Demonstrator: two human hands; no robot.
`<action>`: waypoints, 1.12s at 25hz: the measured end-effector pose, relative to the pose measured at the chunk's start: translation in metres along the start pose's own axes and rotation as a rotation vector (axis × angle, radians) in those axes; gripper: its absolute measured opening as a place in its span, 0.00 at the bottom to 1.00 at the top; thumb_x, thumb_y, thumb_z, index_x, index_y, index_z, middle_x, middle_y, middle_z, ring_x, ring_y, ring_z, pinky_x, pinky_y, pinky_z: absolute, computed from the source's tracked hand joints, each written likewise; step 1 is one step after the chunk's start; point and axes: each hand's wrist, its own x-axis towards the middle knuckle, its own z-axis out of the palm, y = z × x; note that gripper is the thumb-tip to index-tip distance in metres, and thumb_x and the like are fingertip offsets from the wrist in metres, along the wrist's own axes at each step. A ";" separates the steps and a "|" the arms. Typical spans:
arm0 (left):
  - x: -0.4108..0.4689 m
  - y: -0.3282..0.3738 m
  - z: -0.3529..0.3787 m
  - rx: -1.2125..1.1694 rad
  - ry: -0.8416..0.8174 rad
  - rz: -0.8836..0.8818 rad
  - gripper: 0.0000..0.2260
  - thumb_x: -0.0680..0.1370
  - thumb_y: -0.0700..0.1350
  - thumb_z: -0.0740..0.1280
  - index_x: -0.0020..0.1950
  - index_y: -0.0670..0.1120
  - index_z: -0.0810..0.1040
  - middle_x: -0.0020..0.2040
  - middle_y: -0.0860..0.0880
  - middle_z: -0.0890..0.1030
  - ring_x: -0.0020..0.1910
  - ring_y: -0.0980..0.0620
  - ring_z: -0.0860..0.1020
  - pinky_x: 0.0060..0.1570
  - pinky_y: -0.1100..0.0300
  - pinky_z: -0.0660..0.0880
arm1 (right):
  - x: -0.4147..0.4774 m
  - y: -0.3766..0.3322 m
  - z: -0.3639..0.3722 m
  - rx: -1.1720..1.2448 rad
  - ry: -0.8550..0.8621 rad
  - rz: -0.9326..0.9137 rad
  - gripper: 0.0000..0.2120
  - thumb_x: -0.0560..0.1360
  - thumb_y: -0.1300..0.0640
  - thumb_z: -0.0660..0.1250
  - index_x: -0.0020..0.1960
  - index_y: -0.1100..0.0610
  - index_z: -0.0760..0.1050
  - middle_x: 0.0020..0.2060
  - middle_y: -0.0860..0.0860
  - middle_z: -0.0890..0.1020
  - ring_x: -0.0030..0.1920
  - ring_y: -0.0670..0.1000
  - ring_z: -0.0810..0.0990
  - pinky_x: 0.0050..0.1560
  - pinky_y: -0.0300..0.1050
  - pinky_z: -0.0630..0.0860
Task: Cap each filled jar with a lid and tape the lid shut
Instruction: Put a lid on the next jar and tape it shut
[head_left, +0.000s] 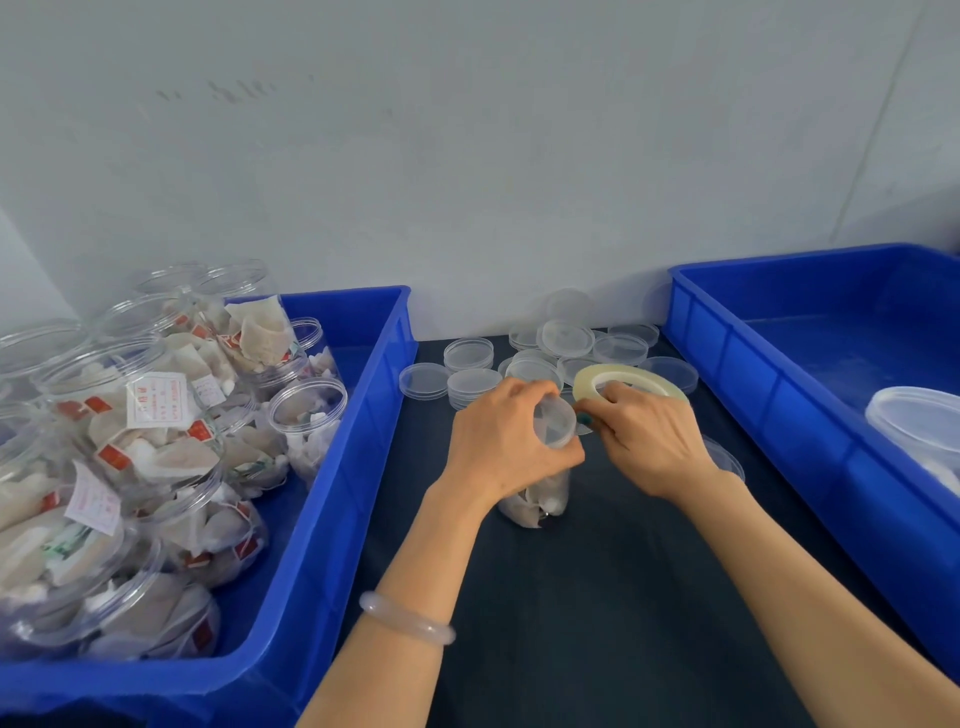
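Observation:
A clear filled jar (540, 499) stands upright on the dark table between my two hands. A clear lid (556, 421) sits on its top. My left hand (498, 436) is wrapped around the jar's upper part, just under the lid. My right hand (649, 436) holds a roll of clear tape (631, 376) right beside the lid, fingertips against the lid's edge. The tape's free end is too small to make out.
A blue bin (358, 467) on the left holds several filled, uncapped jars (156, 441). Loose clear lids (545, 358) lie in a pile behind my hands. A second blue bin (779, 395) on the right holds a clear container (919, 421). A wall stands behind.

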 end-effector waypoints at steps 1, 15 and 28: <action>-0.002 0.001 0.000 -0.009 -0.009 0.011 0.25 0.68 0.63 0.70 0.64 0.59 0.73 0.61 0.58 0.76 0.56 0.54 0.77 0.46 0.59 0.68 | 0.004 0.003 0.000 -0.014 0.002 0.054 0.12 0.80 0.57 0.60 0.55 0.47 0.80 0.40 0.49 0.77 0.40 0.55 0.76 0.33 0.47 0.65; -0.013 -0.004 -0.007 -0.009 -0.086 -0.023 0.18 0.69 0.61 0.68 0.55 0.60 0.67 0.55 0.62 0.72 0.54 0.57 0.71 0.44 0.57 0.66 | -0.031 -0.011 0.021 0.047 -0.100 -0.118 0.11 0.80 0.54 0.61 0.59 0.55 0.77 0.40 0.52 0.78 0.40 0.58 0.79 0.37 0.52 0.71; 0.000 0.011 -0.004 -0.083 -0.061 -0.163 0.09 0.77 0.60 0.64 0.39 0.59 0.75 0.37 0.59 0.77 0.40 0.58 0.75 0.34 0.61 0.64 | -0.042 -0.042 0.009 0.883 -0.342 0.077 0.51 0.67 0.51 0.74 0.79 0.48 0.46 0.71 0.38 0.65 0.70 0.36 0.66 0.67 0.33 0.65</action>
